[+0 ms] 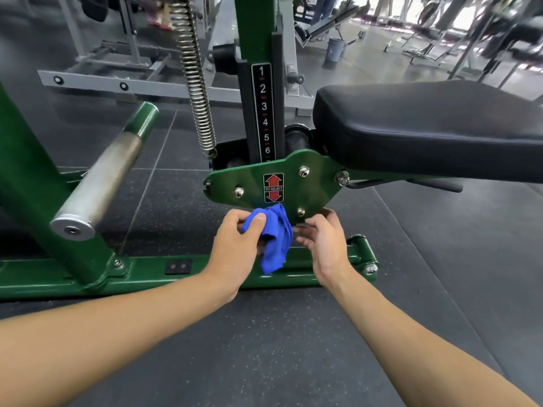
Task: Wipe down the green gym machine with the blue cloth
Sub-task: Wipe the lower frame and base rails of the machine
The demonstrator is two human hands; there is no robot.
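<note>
Left hand (235, 242) grips the cloth (274, 239) just below the "TO SELECT" sticker (273, 188) on the machine (317, 186). Right hand (323, 242), fingers loose, sits right of the cloth. Above the sticker, a scale (264, 113) reads 1 to 6.

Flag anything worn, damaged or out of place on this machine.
The steel bar on the left looks worn: green paint survives only at its far end, the rest is bare, dull, stained metal. Nothing else stands out.
</note>
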